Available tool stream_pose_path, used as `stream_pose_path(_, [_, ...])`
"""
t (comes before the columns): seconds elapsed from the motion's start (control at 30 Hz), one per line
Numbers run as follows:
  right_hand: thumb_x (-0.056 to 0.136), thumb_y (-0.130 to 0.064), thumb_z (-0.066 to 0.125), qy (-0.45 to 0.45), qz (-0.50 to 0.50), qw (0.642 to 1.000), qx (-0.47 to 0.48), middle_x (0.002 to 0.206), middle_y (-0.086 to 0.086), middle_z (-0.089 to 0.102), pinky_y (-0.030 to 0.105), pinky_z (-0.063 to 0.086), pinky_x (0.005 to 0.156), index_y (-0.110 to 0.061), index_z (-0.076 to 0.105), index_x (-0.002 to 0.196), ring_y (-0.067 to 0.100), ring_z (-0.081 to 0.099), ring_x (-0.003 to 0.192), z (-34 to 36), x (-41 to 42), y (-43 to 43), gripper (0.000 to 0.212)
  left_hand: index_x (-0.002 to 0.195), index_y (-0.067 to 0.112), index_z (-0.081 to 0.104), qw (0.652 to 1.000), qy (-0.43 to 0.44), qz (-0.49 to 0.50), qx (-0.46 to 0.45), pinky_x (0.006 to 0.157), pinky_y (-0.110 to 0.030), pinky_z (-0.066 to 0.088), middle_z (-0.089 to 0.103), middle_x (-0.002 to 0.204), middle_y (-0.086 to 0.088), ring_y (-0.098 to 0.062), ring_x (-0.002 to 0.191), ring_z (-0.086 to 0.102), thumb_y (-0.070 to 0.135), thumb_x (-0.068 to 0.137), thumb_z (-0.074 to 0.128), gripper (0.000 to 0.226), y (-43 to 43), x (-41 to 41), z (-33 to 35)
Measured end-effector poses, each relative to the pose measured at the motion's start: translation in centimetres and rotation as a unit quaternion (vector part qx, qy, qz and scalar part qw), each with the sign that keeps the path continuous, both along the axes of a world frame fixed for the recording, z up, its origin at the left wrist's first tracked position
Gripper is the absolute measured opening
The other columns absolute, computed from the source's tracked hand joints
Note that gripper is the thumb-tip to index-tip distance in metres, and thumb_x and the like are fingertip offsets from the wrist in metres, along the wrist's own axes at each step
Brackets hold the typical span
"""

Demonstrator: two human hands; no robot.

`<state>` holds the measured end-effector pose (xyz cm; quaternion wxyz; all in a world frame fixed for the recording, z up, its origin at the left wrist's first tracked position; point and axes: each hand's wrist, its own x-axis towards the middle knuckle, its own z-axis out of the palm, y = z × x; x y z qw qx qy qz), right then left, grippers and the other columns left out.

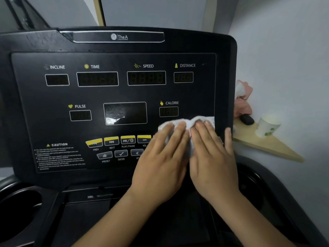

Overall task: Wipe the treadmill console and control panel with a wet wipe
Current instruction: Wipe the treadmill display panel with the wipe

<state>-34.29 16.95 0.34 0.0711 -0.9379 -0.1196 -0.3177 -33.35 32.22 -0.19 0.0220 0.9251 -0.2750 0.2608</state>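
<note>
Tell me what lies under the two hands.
A white wet wipe, pressed against the control panel by the left hand and right hand. The panel surface beneath is hidden.

White wipe (185, 122), black console (26, 97), yellow-topped buttons (111, 140), white-lettered labels.

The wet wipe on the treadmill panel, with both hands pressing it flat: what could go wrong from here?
1. The left hand lies over the yellow button row; pressing there might trigger a key, though the displays look dark.
2. The wet wipe could leave moisture around those buttons.
3. The right hand is at the right edge of the console; a wide stroke might knock the paper cup on the wooden shelf.
</note>
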Motion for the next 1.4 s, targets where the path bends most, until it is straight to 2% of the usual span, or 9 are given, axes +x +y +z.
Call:
stream_pose_path(0.17, [0.09,-0.019,0.035,-0.004,-0.013,1.0,0.011,0.154,0.006,0.034,0.059,0.012,0.116,-0.01,0.041,0.144,0.018,0.024,0.146,2.2,1.6,1.1,0.055,0.155,0.005,0.025,1.0,0.004,0.018,0.005,0.122,-0.046,0.017,0.019,0.164,-0.013,-0.03,0.153,0.013,0.031,0.106,0.014,0.057,-0.1,1.6,2.4])
stream_pose_path(0.4, [0.088,-0.021,0.039,0.027,0.002,1.0,-0.01,0.157,0.004,0.027,0.061,0.013,0.115,-0.012,0.035,0.148,0.018,0.018,0.147,-0.7,-0.6,2.3,0.061,0.152,0.003,0.033,1.0,-0.014,0.019,-0.003,0.12,-0.046,0.024,0.023,0.162,-0.014,-0.029,0.152,0.017,0.031,0.104,0.038,0.056,2.5,0.0,-0.1])
stream_pose_path(0.6, [0.093,-0.022,0.032,0.024,-0.002,1.0,0.0,0.158,0.004,0.024,0.061,0.009,0.116,-0.011,0.028,0.149,0.018,0.015,0.148,2.4,1.3,4.3,0.058,0.149,-0.004,0.035,0.996,-0.08,0.029,-0.008,0.12,-0.048,0.025,0.033,0.157,-0.019,-0.03,0.151,0.022,0.022,0.105,0.03,0.051,2.3,1.7,2.5])
stream_pose_path(0.7, [0.092,-0.023,0.032,0.029,0.01,0.999,-0.02,0.158,0.005,0.023,0.062,0.01,0.115,-0.011,0.03,0.149,0.018,0.015,0.148,1.1,0.4,4.6,0.059,0.153,0.001,0.029,0.998,-0.045,0.032,0.004,0.121,-0.047,0.021,0.026,0.161,-0.016,-0.029,0.152,0.015,0.027,0.107,0.027,0.053,3.5,0.6,0.8])
stream_pose_path(0.9, [0.09,-0.023,0.032,0.035,0.034,0.998,-0.034,0.157,0.006,0.026,0.063,0.01,0.115,-0.009,0.035,0.147,0.019,0.017,0.147,0.6,0.2,5.8,0.058,0.149,0.002,0.039,0.997,-0.047,0.035,-0.045,0.118,-0.045,0.028,0.032,0.159,-0.013,-0.028,0.149,0.028,0.029,0.106,0.037,0.051,5.2,0.0,0.1])
stream_pose_path(1.03, [0.091,-0.023,0.031,0.029,0.028,0.999,-0.03,0.159,0.004,0.023,0.062,0.006,0.115,-0.011,0.032,0.148,0.017,0.014,0.148,2.4,1.6,6.9,0.059,0.143,-0.003,0.047,0.992,-0.099,0.039,-0.071,0.117,-0.046,0.031,0.041,0.153,-0.017,-0.028,0.146,0.035,0.021,0.102,0.046,0.047,5.6,0.8,2.1])
stream_pose_path(1.17, [0.09,-0.022,0.033,0.019,0.048,0.998,-0.03,0.158,0.005,0.026,0.062,0.009,0.115,-0.01,0.032,0.148,0.019,0.016,0.148,0.9,0.4,7.7,0.059,0.145,-0.001,0.044,0.993,-0.088,0.042,-0.059,0.118,-0.046,0.03,0.039,0.155,-0.016,-0.027,0.148,0.03,0.024,0.104,0.045,0.049,6.6,-0.5,0.7])
stream_pose_path(1.3, [0.089,-0.023,0.035,0.022,0.072,0.996,-0.051,0.157,0.005,0.027,0.064,0.011,0.114,-0.01,0.033,0.148,0.02,0.019,0.147,-0.1,-0.2,8.1,0.06,0.139,-0.002,0.053,0.99,-0.115,0.049,-0.06,0.116,-0.044,0.034,0.044,0.152,-0.016,-0.029,0.144,0.036,0.022,0.096,0.058,0.05,8.5,-1.1,0.2])
stream_pose_path(1.4, [0.093,-0.027,0.032,0.028,0.072,0.996,-0.047,0.157,0.004,0.027,0.065,0.009,0.114,-0.01,0.033,0.148,0.018,0.018,0.147,2.0,1.1,9.2,0.057,0.141,-0.002,0.051,0.988,-0.116,0.068,-0.07,0.117,-0.045,0.033,0.043,0.152,-0.017,-0.03,0.144,0.036,0.026,0.1,0.053,0.049,8.9,-0.1,1.8])
